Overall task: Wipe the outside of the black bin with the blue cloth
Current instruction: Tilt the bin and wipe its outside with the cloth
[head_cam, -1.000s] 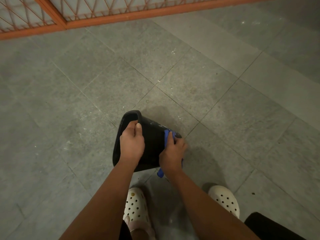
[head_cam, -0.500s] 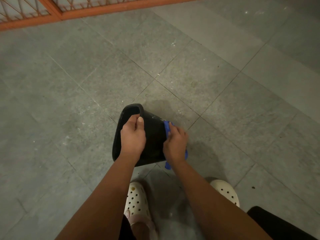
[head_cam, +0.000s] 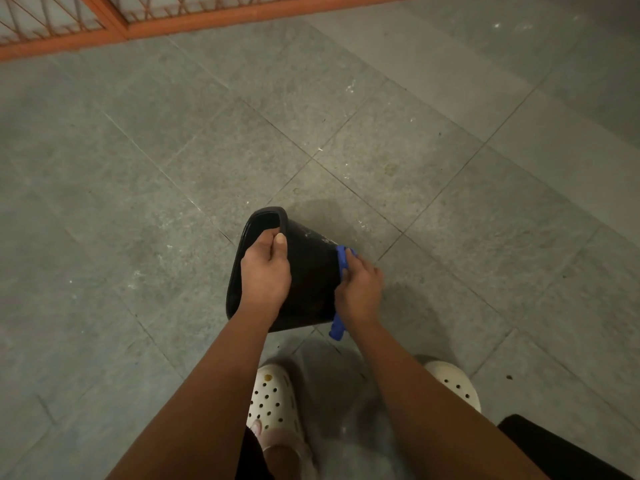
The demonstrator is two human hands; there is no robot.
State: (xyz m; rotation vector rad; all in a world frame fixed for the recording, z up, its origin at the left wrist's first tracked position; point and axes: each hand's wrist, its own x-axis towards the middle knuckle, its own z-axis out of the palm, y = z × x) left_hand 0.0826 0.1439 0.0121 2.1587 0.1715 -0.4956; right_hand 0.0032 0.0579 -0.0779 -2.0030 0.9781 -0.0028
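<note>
Head cam: left hand (head_cam: 266, 271) had its fingers hooked over the bin (head_cam: 313, 271) rim, thumb outside, gripping it. Right hand (head_cam: 358, 289) pressed the cloth (head_cam: 342, 259) flat against the bin's base end, fingers together. Bin lay tipped on the floor (head_cam: 138, 202), black, a bit scuffed.

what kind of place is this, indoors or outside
Probably a tiled porch, corridor or yard at a home, though I cannot tell indoors from outdoors. The floor is large grey stone tiles, dusty and speckled; an orange metal grille runs along the far edge; the person wears white perforated clogs.
</note>
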